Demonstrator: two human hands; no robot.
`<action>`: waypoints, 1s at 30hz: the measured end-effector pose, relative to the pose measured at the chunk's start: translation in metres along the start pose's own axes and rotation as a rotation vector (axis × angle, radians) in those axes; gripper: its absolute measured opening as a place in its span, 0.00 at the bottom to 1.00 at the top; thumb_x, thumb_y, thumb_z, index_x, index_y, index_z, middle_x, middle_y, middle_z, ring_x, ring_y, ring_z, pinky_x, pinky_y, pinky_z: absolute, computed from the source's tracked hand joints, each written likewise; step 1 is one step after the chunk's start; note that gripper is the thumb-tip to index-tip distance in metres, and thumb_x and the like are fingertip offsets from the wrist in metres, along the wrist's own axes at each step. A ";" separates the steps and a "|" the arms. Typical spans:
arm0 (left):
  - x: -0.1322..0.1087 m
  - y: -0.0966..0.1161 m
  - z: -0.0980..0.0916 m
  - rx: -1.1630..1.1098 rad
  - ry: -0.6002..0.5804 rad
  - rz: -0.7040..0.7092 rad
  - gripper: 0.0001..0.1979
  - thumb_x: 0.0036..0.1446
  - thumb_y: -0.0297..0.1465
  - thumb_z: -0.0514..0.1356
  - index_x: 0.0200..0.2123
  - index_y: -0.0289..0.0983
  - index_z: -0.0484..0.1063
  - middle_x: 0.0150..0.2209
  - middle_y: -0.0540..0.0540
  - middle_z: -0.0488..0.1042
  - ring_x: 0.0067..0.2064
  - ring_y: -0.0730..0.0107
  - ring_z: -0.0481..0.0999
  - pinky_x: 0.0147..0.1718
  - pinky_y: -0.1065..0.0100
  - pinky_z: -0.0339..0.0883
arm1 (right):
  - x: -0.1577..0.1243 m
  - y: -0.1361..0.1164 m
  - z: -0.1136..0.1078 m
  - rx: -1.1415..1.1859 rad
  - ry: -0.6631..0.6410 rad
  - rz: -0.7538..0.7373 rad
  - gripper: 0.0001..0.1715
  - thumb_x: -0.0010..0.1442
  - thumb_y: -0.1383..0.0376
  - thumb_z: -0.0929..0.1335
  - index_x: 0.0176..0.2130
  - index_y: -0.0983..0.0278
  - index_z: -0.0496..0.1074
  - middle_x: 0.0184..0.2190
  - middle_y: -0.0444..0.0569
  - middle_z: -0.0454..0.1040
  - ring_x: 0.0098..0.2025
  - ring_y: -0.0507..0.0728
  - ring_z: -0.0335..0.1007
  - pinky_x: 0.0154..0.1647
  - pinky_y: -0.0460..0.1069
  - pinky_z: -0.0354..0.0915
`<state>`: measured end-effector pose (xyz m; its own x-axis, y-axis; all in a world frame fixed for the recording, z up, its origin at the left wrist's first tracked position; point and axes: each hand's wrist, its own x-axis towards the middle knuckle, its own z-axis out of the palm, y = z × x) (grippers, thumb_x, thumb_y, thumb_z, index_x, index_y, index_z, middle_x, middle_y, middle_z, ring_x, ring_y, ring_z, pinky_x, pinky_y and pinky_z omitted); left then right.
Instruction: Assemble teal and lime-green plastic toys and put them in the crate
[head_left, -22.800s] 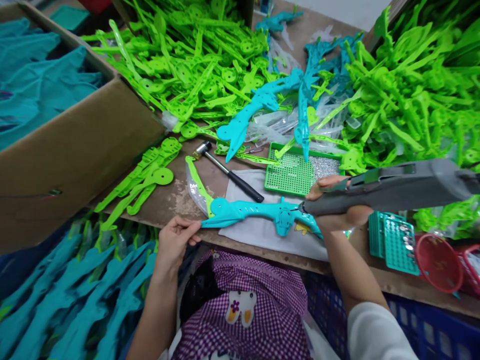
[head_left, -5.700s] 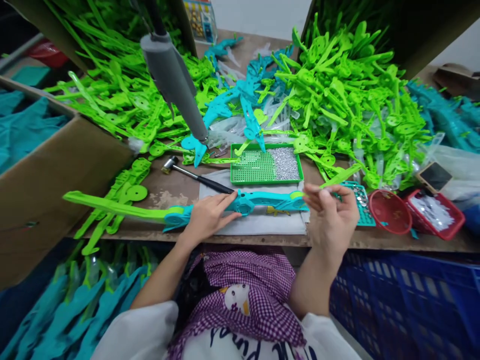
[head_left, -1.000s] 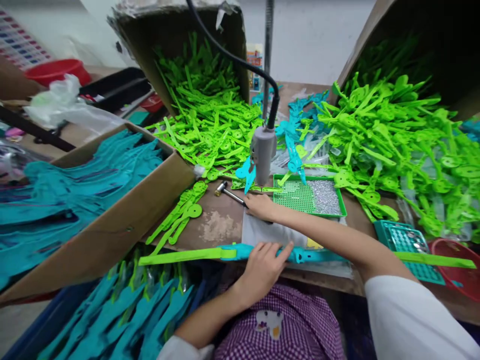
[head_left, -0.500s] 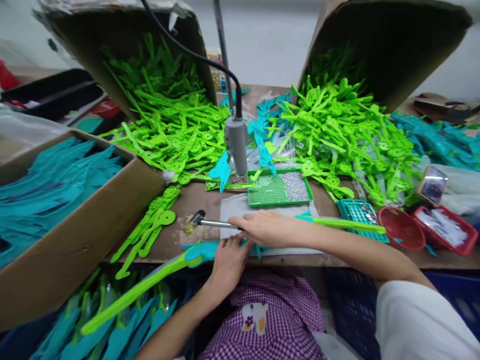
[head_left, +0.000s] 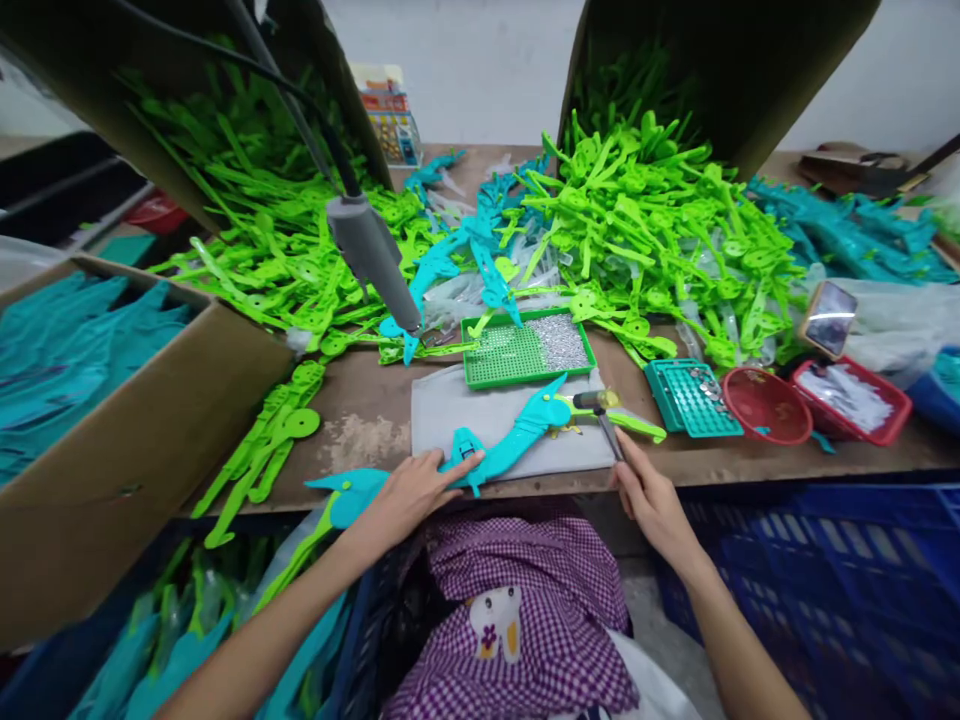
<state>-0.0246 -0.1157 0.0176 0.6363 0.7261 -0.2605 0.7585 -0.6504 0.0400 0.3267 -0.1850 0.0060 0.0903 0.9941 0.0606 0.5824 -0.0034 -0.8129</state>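
A long teal plastic part with lime-green arms lies across a pale cloth at the bench's front edge. My left hand rests on its middle, index finger stretched along it and thumb on the near side, holding it. My right hand is closed around the handle of a small hammer with a dark head and a yellowish face. The hammer head is over the joint of the teal end and the green arm; whether it touches cannot be made out.
Behind the cloth stands a green tray of small silvery pieces. Lime-green parts spill from boxes. A grey tool hangs at left. At right are a teal tray, a red bowl and a red container.
My right hand has carried the hammer from the left, across my left hand, to the right end of the teal part. The part now lies more tilted, and the view has shifted.
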 end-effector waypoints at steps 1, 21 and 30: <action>0.002 -0.002 0.001 -0.011 -0.008 0.034 0.29 0.66 0.37 0.51 0.67 0.56 0.45 0.41 0.44 0.64 0.39 0.65 0.67 0.39 0.67 0.62 | -0.007 0.007 0.003 -0.052 -0.016 0.001 0.29 0.67 0.58 0.58 0.64 0.63 0.58 0.31 0.47 0.75 0.24 0.52 0.69 0.31 0.48 0.69; 0.012 -0.016 0.004 -0.103 -0.053 0.134 0.28 0.68 0.37 0.48 0.68 0.55 0.44 0.41 0.44 0.64 0.39 0.65 0.67 0.40 0.67 0.63 | -0.019 0.017 0.017 -0.228 0.001 0.052 0.28 0.67 0.60 0.58 0.63 0.64 0.61 0.56 0.55 0.72 0.54 0.59 0.72 0.51 0.50 0.69; 0.013 -0.018 0.005 -0.136 -0.026 0.119 0.26 0.68 0.39 0.47 0.67 0.56 0.47 0.39 0.45 0.64 0.37 0.66 0.67 0.39 0.67 0.63 | -0.007 0.015 0.003 -0.347 0.035 0.100 0.29 0.68 0.58 0.56 0.63 0.66 0.61 0.47 0.59 0.78 0.41 0.60 0.79 0.41 0.50 0.70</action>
<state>-0.0309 -0.0957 0.0084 0.7203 0.6385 -0.2711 0.6911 -0.6941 0.2014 0.3324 -0.1917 -0.0088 0.1848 0.9826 0.0158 0.8082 -0.1428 -0.5714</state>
